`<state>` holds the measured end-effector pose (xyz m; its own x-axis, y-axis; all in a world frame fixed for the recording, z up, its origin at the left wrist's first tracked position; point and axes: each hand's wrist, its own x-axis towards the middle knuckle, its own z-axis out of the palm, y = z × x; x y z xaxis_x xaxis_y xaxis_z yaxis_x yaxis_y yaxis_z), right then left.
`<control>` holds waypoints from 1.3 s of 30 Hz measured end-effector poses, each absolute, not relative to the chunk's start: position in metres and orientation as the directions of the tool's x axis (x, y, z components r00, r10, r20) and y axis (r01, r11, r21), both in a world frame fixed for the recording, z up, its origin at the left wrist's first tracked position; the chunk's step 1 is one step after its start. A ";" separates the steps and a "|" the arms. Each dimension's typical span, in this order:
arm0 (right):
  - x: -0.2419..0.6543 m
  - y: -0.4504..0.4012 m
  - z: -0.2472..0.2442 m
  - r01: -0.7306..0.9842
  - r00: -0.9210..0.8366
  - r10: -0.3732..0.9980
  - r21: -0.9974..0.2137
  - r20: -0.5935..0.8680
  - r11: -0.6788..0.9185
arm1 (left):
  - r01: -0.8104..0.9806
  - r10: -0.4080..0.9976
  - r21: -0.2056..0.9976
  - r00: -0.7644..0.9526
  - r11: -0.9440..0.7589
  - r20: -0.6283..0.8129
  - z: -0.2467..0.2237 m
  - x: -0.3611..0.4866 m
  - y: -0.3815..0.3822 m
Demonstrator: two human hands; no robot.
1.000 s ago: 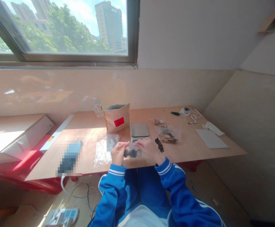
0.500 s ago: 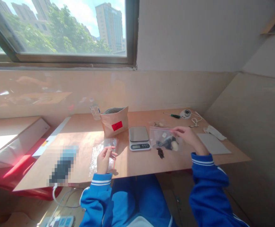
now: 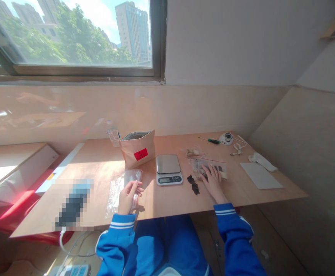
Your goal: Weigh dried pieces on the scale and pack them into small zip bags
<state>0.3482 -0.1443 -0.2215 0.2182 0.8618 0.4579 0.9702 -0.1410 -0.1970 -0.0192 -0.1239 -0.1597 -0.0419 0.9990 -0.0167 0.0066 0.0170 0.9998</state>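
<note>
My right hand (image 3: pixel 213 182) lies palm down with its fingers spread over a clear zip bag with a red seal line (image 3: pixel 223 165). Dark and pale pieces show inside the bag, partly hidden under the fingers. Just left of this hand, two dark crinkled pieces (image 3: pixel 194 184) lie on the bare table. A digital kitchen scale (image 3: pixel 169 165) stands between my hands, its metal plate bare. My left hand (image 3: pixel 129 195) is loosely bent with its fingertips apart, over some clear plastic bags (image 3: pixel 115 191); I see nothing held in it.
A brown paper pouch with a red label (image 3: pixel 137 151) stands open behind the scale, beside a clear bottle (image 3: pixel 113 136). Another small bag (image 3: pixel 192 152) with pale pieces lies behind. A screwdriver (image 3: pixel 213 141), white camera (image 3: pixel 227 138), cable and white sheet (image 3: pixel 261 175) are at right.
My right hand has let go of the zip bag's top edge and come down onto the bag, which now lies flat. A second dark piece shows beside the first. My left hand has barely moved.
</note>
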 end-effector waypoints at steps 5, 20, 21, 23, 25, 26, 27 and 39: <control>0.310 -0.154 -0.218 0.969 0.061 0.896 -0.240 0.439 0.052 | -0.010 0.997 0.999 -0.057 0.045 -0.045 -0.164 -0.019 -0.126; 0.277 -0.104 -0.196 0.755 0.021 0.886 -0.589 0.463 0.290 | -0.014 0.998 0.999 -0.033 0.047 -0.048 -0.178 -0.031 -0.121; 0.270 -0.091 -0.185 0.742 0.012 0.875 -0.591 0.483 0.316 | -0.014 0.998 0.999 -0.038 0.052 -0.053 -0.178 -0.032 -0.121; 0.254 -0.065 -0.167 0.719 0.000 0.855 -0.594 0.518 0.360 | -0.010 0.997 0.998 -0.041 0.062 -0.063 -0.175 -0.032 -0.123; 0.240 -0.046 -0.154 0.726 -0.056 0.866 -0.575 0.496 0.377 | -0.001 0.997 0.998 -0.043 0.071 -0.071 -0.171 -0.034 -0.125; 0.234 -0.041 -0.151 0.749 -0.093 0.883 -0.552 0.460 0.366 | 0.004 0.996 0.997 -0.049 0.072 -0.072 -0.169 -0.036 -0.126; 0.230 -0.040 -0.150 0.781 -0.123 0.902 -0.520 0.413 0.344 | 0.010 0.996 0.997 -0.056 0.071 -0.071 -0.167 -0.038 -0.127; 0.277 -0.191 -0.259 0.954 0.173 0.879 -0.298 0.444 -0.037 | -0.050 0.986 0.995 -0.143 0.085 -0.091 -0.176 -0.030 -0.124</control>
<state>0.2772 -0.1912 -0.2589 0.1727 0.8791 0.4442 0.9537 -0.0365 -0.2984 -0.0301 -0.1239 -0.1759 -0.1426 0.9856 -0.0911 -0.0501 0.0848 0.9951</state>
